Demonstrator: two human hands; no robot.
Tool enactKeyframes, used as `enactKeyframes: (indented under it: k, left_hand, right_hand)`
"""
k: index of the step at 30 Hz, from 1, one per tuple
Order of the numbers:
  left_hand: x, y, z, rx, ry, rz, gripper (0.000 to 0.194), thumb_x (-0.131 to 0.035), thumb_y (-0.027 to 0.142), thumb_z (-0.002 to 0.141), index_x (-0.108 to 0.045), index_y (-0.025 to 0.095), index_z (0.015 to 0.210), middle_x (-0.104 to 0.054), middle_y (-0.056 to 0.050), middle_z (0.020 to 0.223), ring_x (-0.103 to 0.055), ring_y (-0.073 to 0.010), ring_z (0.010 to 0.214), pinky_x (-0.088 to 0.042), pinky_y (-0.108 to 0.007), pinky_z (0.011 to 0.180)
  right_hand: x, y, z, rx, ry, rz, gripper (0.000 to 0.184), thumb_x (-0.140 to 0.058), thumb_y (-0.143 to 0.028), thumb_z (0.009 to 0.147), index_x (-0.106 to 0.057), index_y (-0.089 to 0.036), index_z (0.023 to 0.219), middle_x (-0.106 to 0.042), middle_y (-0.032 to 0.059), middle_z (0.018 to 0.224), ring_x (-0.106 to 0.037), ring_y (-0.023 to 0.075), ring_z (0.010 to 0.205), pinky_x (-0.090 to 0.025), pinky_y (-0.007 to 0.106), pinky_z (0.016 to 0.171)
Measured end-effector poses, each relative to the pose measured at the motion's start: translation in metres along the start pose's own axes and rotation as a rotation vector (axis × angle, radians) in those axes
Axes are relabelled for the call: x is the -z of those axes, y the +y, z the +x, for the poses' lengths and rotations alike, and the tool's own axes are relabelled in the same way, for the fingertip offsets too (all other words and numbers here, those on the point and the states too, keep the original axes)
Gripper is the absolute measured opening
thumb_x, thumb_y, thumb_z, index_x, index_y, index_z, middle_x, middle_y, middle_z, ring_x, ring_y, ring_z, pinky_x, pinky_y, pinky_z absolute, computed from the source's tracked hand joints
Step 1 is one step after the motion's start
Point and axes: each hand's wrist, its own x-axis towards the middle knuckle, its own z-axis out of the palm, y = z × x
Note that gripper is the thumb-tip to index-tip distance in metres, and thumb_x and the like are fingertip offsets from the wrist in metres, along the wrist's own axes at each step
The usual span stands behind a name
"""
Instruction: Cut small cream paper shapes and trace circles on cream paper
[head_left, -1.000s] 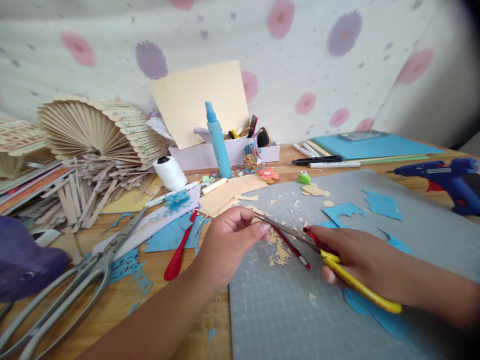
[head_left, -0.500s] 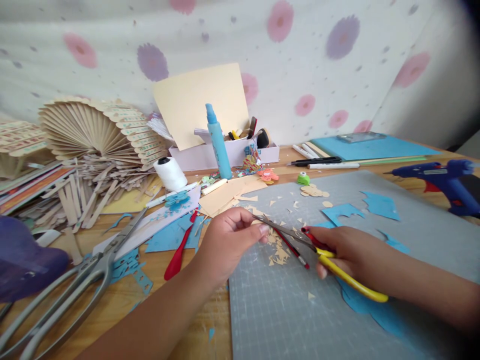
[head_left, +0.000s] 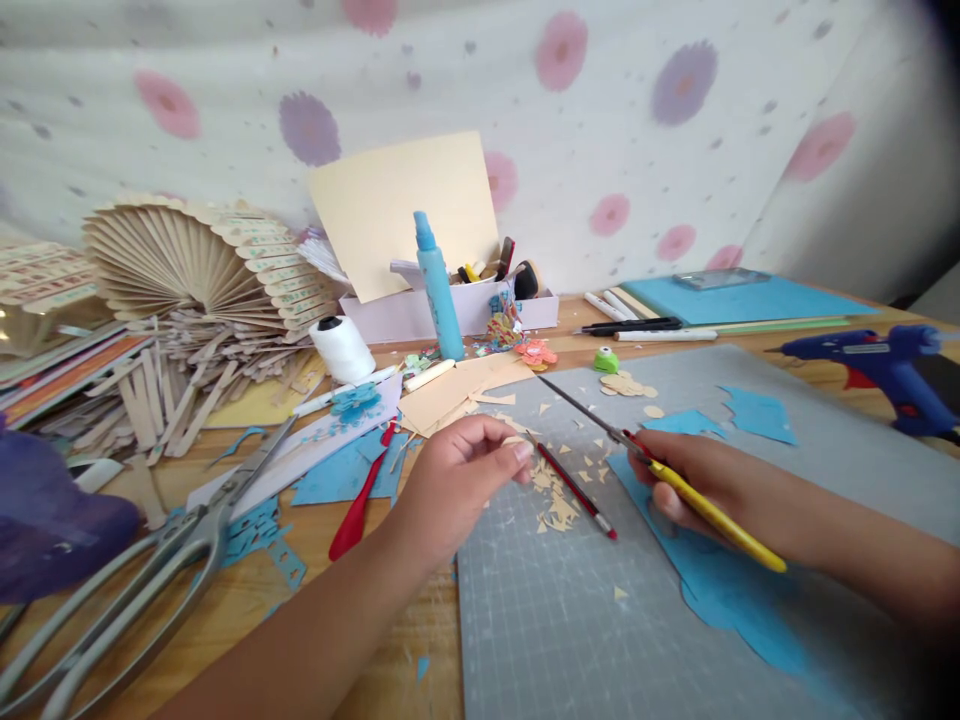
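Note:
Between thumb and fingers, my left hand (head_left: 469,475) pinches a small cream paper piece (head_left: 517,445), mostly hidden by the fingertips. My right hand (head_left: 694,480) is closed round the yellow handle of a pair of scissors (head_left: 585,405). The blades look closed and point up and left, apart from the paper. Under and beside my left fingertips lie many cream paper scraps (head_left: 556,500) on the grey cutting mat (head_left: 540,630). A dark red pencil (head_left: 576,490) rests across the mat between my hands. Blue paper (head_left: 712,580) lies beneath my right hand.
Large metal scissors (head_left: 202,540) and a red-handled tool (head_left: 364,500) lie at left. Behind stand a thread spool (head_left: 341,350), a blue spray bottle (head_left: 439,290) and a white box (head_left: 472,310). A blue glue gun (head_left: 885,365) is at right, a green punch (head_left: 606,360) at the mat's back.
My right hand has drawn the scissors away from the paper, to the right, and the blades now tilt upward. My left hand keeps its pinch in nearly the same place.

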Motion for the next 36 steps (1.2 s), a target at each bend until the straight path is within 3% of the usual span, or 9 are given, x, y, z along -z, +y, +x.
enactKeyframes:
  k: [4,9,16,19,22,26,30,32,36]
  left_hand:
    - [0.006,-0.003,0.0,-0.048,0.07,0.198,0.019,-0.061,0.036,0.075,-0.062,0.018,0.069,-0.056,0.002,0.063,-0.049,-0.0118,0.061,-0.04,-0.024,0.059]
    - [0.007,-0.008,0.016,-0.139,0.008,0.57,0.024,-0.048,0.035,0.084,-0.062,0.017,0.078,-0.057,0.0,0.068,-0.051,-0.0136,0.063,-0.04,-0.025,0.057]
    - [-0.062,0.002,0.123,-0.169,-0.392,0.867,0.012,-0.063,0.018,0.08,-0.066,0.017,0.091,-0.065,0.0,0.076,-0.06,-0.0139,0.07,-0.048,-0.026,0.065]
    - [-0.092,0.004,0.163,-0.193,-0.442,0.967,0.021,-0.06,0.026,0.088,-0.061,0.014,0.104,-0.065,-0.004,0.095,-0.062,-0.0163,0.082,-0.053,-0.035,0.074]
    - [-0.101,0.006,0.178,-0.195,-0.396,1.066,0.029,-0.057,0.033,0.09,-0.058,0.015,0.112,-0.063,-0.007,0.108,-0.062,-0.0192,0.09,-0.054,-0.039,0.079]
    - [-0.071,0.022,0.175,-0.202,-0.095,1.149,0.038,-0.055,0.037,0.09,-0.053,0.017,0.122,-0.06,-0.009,0.114,-0.061,-0.0215,0.096,-0.052,-0.043,0.084]
    - [-0.002,0.039,0.156,-0.141,0.16,1.188,0.031,-0.05,0.039,0.093,-0.057,0.019,0.116,-0.06,-0.008,0.115,-0.06,-0.0211,0.097,-0.052,-0.041,0.085]
    - [0.034,0.039,0.138,-0.083,0.203,1.22,0.032,-0.053,0.038,0.091,-0.058,0.016,0.115,-0.059,-0.007,0.117,-0.059,-0.0249,0.101,-0.051,-0.043,0.086]
    - [0.082,0.021,0.098,0.059,0.062,1.288,0.028,-0.057,0.032,0.09,-0.059,0.015,0.112,-0.061,-0.008,0.114,-0.061,-0.0212,0.098,-0.053,-0.041,0.083]
  right_hand:
    - [0.012,0.012,-0.005,0.035,-0.074,0.098,0.026,-0.043,-0.048,0.083,-0.049,-0.022,0.088,-0.058,0.0038,0.074,-0.056,0.0209,0.064,-0.048,0.034,0.06]
    - [0.03,0.028,0.001,-0.006,0.235,0.337,0.042,-0.043,-0.066,0.079,-0.047,-0.024,0.08,-0.051,0.0013,0.072,-0.048,0.019,0.063,-0.044,0.033,0.057]
    - [0.04,0.062,0.017,-0.194,0.477,0.413,0.038,-0.054,-0.061,0.071,-0.044,-0.024,0.074,-0.042,-0.0056,0.058,-0.041,0.0142,0.052,-0.036,0.028,0.049]
    - [0.041,0.076,0.021,-0.199,0.527,0.383,0.035,-0.052,-0.058,0.071,-0.044,-0.024,0.073,-0.043,-0.0052,0.059,-0.044,0.0154,0.056,-0.037,0.028,0.052]
    - [0.044,0.081,0.022,-0.212,0.554,0.34,0.033,-0.049,-0.056,0.072,-0.042,-0.024,0.071,-0.046,-0.004,0.06,-0.047,0.0165,0.058,-0.038,0.029,0.053]
    - [0.049,0.081,0.021,-0.236,0.539,0.258,0.032,-0.049,-0.055,0.075,-0.041,-0.024,0.07,-0.049,-0.0034,0.061,-0.049,0.0162,0.058,-0.038,0.028,0.053]
    - [0.05,0.076,0.021,-0.276,0.481,0.109,0.031,-0.051,-0.053,0.077,-0.041,-0.024,0.071,-0.053,-0.0011,0.064,-0.049,0.0178,0.059,-0.034,0.028,0.051]
    - [0.047,0.071,0.021,-0.276,0.436,0.029,0.03,-0.053,-0.051,0.076,-0.042,-0.024,0.072,-0.055,0.0007,0.065,-0.049,0.0189,0.059,-0.032,0.028,0.05]
    - [0.033,0.054,0.02,-0.218,0.312,-0.092,0.024,-0.058,-0.045,0.075,-0.048,-0.023,0.075,-0.061,0.0052,0.07,-0.053,0.0218,0.061,-0.029,0.028,0.049]
